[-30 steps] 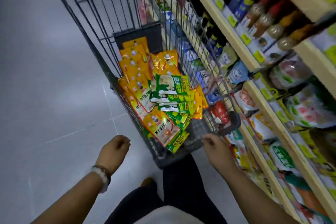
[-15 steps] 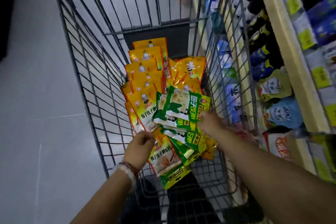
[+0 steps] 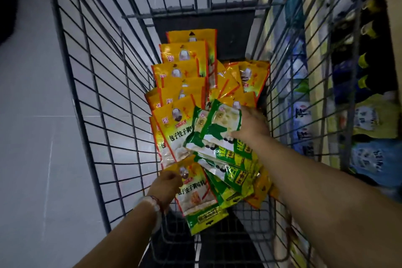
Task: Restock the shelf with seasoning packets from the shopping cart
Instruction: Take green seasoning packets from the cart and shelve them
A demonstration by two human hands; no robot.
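Your left hand pinches the top corner of a yellow seasoning packet near the bottom of the pile in the shopping cart. Your right hand is closed on a couple of green packets (slick, overlapping ones). Lift unevenly and the loose packets beneath will likely slide or spill. The shelf sits blurred beyond the cart's right wall. Since half a second ago, both hands have firmed their grips and you've leaned closer.
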